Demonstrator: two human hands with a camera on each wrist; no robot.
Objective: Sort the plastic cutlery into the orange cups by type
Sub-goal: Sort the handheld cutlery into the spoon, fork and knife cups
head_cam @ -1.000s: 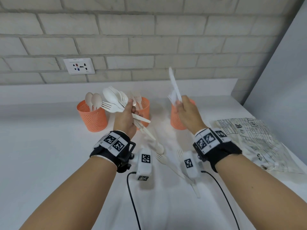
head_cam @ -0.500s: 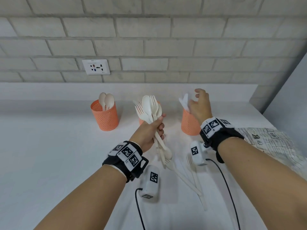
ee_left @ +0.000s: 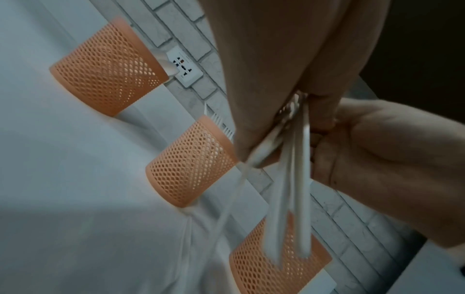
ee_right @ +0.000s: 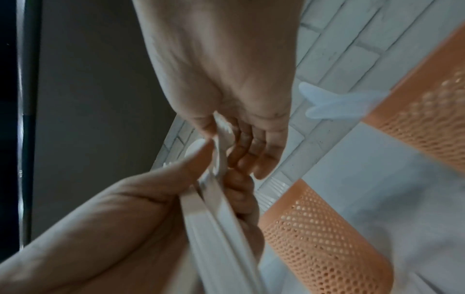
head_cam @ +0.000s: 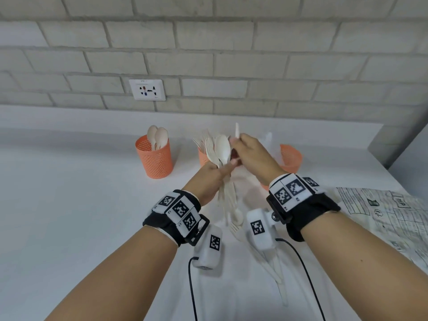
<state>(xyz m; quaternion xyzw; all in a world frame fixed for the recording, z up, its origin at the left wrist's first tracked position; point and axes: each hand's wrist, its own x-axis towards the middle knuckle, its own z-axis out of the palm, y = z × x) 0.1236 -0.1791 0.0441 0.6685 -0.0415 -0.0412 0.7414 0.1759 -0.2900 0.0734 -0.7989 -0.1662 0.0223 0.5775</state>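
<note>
Three orange mesh cups stand in a row by the wall. The left cup (head_cam: 155,158) holds spoons (head_cam: 157,137). The middle cup (head_cam: 203,157), with forks, is half hidden behind my hands. The right cup (head_cam: 290,158) holds white knives (ee_right: 339,103). My left hand (head_cam: 222,167) grips an upright bundle of white forks and spoons (head_cam: 218,149), and their handles (ee_left: 289,189) hang below the fist. My right hand (head_cam: 236,147) pinches one thin white piece (head_cam: 236,130) at the bundle's top; I cannot tell its type. A few loose pieces of cutlery (head_cam: 275,267) lie on the white table.
A printed plastic bag (head_cam: 393,216) lies at the right, near the table's edge. A wall socket (head_cam: 147,89) sits in the brick wall behind the cups. Black cables (head_cam: 192,286) run from the wrist cameras across the near table. A grey wall closes off the right side.
My right hand left the right cup and moved left to the bundle, where it now pinches a piece. The left hand still holds the bundle upright in front of the middle cup.
</note>
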